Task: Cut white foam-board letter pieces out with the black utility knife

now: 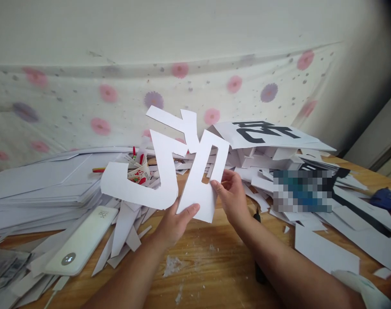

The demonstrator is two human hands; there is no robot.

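Observation:
A white cut-out (197, 191) of stiff board, shaped like a written character with a hooked left part and a slotted right part, is held up over the table. My left hand (179, 221) grips its lower edge, thumb lying on the front face. At its right edge, my right hand (230, 193) pinches the board between thumb and fingers. A slim black tool (259, 257) lies on the table, partly hidden by my right forearm. Behind the cut-out stands a patterned cup (139, 175) holding red-handled items.
White sheets (37, 180) are stacked at left, near a white power bank (82, 242) with a cable. A board with black characters (279, 135) rests at back right. Scraps (326, 249), a pixelated patch and a dark blue object (386, 200) lie on the right.

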